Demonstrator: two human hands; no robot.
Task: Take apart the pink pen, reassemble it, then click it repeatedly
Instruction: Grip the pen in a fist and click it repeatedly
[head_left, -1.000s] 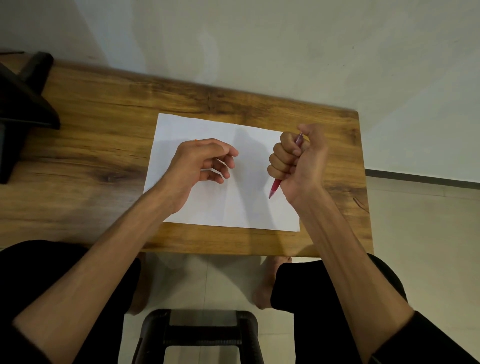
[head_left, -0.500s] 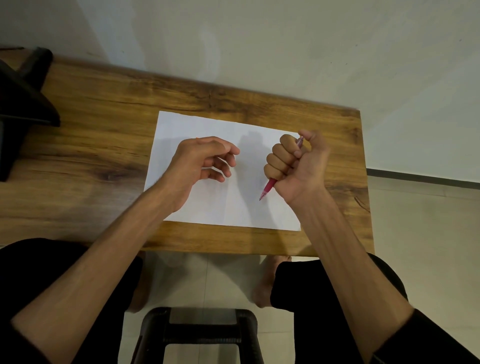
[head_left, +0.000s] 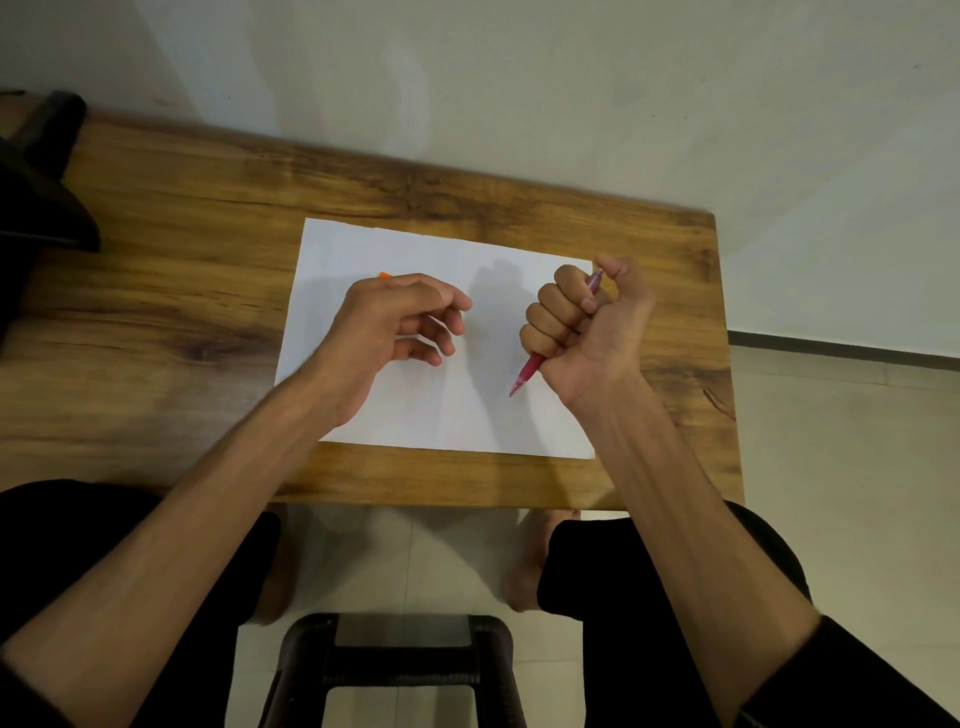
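Note:
My right hand (head_left: 587, 327) grips the pink pen (head_left: 529, 373) in a fist above the right part of the white sheet (head_left: 363, 249). The pen's tip sticks out below the fist and points down and left; its upper end shows between the index finger and the raised thumb. My left hand (head_left: 395, 322) hovers over the middle of the sheet with fingers loosely curled and nothing in them. A small orange thing (head_left: 385, 276) peeks out just behind the left hand's knuckles.
The sheet lies on a wooden table (head_left: 182, 291) against a pale wall. A black object (head_left: 36, 208) sits at the table's far left. A black stool (head_left: 395, 670) stands on the tiled floor between my knees.
The pen's tip has swung a little left and down in my right fist, and the thumb has lifted off the pen's top end. The left hand has barely moved.

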